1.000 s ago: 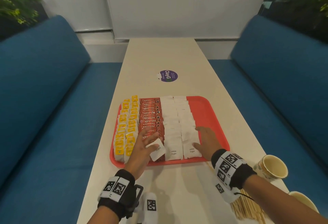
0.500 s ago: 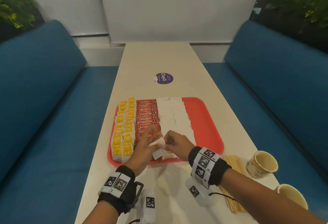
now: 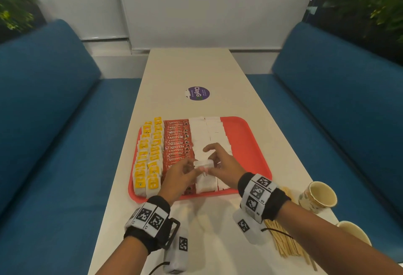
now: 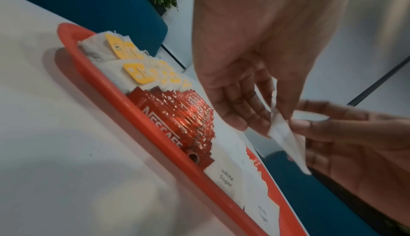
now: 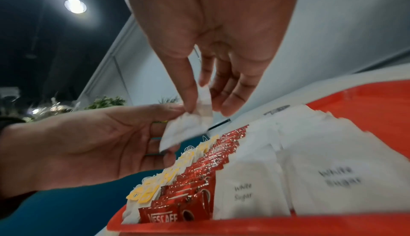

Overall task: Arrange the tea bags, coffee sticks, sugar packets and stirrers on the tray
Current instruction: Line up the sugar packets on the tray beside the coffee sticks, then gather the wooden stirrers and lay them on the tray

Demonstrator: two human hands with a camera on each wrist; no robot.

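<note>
White paper, thin and limp: the small white paper sugar packet I have between both hands hangs above the near half of the red plastic tray, over the sugar rows. My left hand pinches one end of it between thumb and fingertips, and my right hand pinches the other end, so both grips are closed on the same packet. I judge it nearly weightless, soft enough to crease, with loose grains that shift inside; the flat sealed edges are the place to hold it, lightly, since squeezing the middle could burst the seam. On the tray, counting from its left edge, I see two columns of yellow-tagged tea bags, one overlapped column of red foil coffee sticks, then two columns of white sugar packets; they overlap too closely for me to count each piece. The right-hand strip of the tray is bare red. Off the tray, to its right on the pale bench, lie a bundle of thin wooden stirrers, not yet placed and too many to count, and two cream paper cups.
</note>
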